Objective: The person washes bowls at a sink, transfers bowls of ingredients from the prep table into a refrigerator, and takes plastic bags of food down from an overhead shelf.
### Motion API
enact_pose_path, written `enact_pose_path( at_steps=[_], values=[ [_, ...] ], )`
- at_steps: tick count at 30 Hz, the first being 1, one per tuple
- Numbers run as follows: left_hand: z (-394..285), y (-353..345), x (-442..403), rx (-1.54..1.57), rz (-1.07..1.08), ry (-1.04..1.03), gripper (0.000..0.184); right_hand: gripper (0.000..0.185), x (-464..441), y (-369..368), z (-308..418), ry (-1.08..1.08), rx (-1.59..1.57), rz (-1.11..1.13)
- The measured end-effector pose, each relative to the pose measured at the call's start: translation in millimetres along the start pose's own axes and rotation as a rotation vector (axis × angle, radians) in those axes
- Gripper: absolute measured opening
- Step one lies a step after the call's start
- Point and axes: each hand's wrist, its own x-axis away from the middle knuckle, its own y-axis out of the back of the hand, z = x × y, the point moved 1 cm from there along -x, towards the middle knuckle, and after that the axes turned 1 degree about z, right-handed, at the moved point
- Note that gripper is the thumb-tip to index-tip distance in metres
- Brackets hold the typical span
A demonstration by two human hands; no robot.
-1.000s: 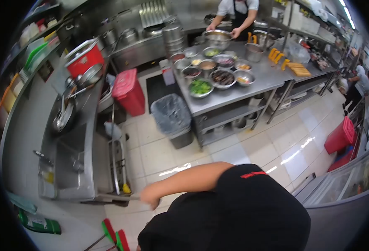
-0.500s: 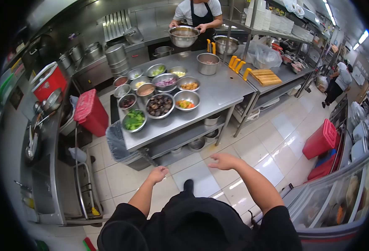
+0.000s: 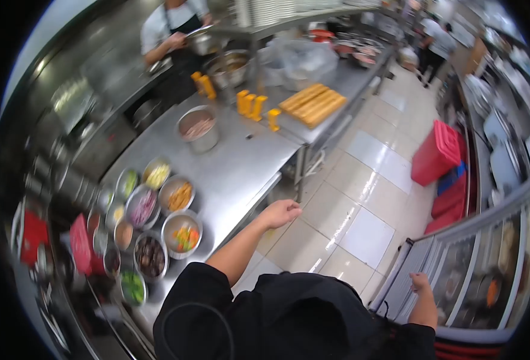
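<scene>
Left hand [image 3: 281,213], fingers loosely spread and empty, hangs beside the steel table [image 3: 235,165]. Right hand [image 3: 420,282] is near the glass-panelled cabinet [image 3: 467,276], grip unclear (too small to tell). Metal bowl [image 3: 172,224] of chopped vegetables [image 3: 184,239] sits near the table's edge, left of the left hand.

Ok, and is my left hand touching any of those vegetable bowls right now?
No, the left hand is out in the air, clearly apart from the vegetable bowls on the steel table.
</scene>
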Motion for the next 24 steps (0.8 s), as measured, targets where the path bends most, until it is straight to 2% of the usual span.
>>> enact_pose_path(
  at_steps=[2, 5, 7, 9, 11, 13, 14, 15, 16, 17, 18, 19, 20, 21, 22, 24],
  values=[
    [-42, -3, -71, -0.014, 0.124, -0.05, 0.045, 0.038, 86, 31, 25, -0.292, -0.351, 0.004],
    [-81, -18, -169, -0.036, 0.252, -0.11, 0.046, 0.047, 67, 11, -50, -0.445, -0.379, 0.052],
    [-104, -30, -229, -0.083, 0.277, -0.148, 0.047, 0.048, 56, 16, -58, -0.777, -0.397, 0.219],
    [-120, -30, -278, -0.161, 0.247, -0.176, 0.049, 0.045, 4, 23, -64, -0.81, -0.361, 0.309],
    [-122, -29, -324, -0.221, 0.243, -0.112, 0.049, 0.04, -44, 53, -17, -0.68, -0.348, 0.128],
    [-119, -19, -356, -0.211, 0.225, -0.042, 0.048, 0.039, -186, 27, -58, -0.412, -0.737, -0.185],
    [-117, -15, -367, -0.168, 0.206, -0.018, 0.048, 0.038, -194, 87, 45, -0.414, -0.327, 0.088],
    [-115, -9, -379, -0.127, 0.187, 0.003, 0.047, 0.041, -252, 98, 83, -0.311, -0.263, 0.102],
    [-118, -3, -388, -0.041, 0.154, 0.065, 0.046, 0.042, -318, 104, 115, 0.165, -0.024, -0.088],
    [-125, 4, -393, 0.049, 0.119, 0.122, 0.045, 0.044, -340, 129, 190, 0.333, 0.133, -0.14],
    [-130, 9, -400, 0.141, 0.084, 0.176, 0.043, 0.044, -368, 145, 257, 0.409, 0.231, -0.2],
    [-132, 16, -410, 0.225, 0.05, 0.186, 0.043, 0.048, -412, 146, 311, 0.448, 0.036, -0.158],
    [-133, 22, -421, 0.308, 0.016, 0.193, 0.042, 0.05, -429, 158, 377, 0.56, 0.092, -0.127],
    [-135, 28, -435, 0.388, -0.018, 0.196, 0.042, 0.059, -395, 188, 461, 0.593, 0.067, 0.015],
    [-138, 34, -454, 0.453, -0.071, 0.193, 0.042, 0.06, -393, 200, 521, 0.653, 0.054, 0.042],
    [-148, 53, -498, 0.565, -0.163, 0.183, 0.041, 0.061, -424, 205, 605, 0.773, -0.017, 0.14]
  ],
)
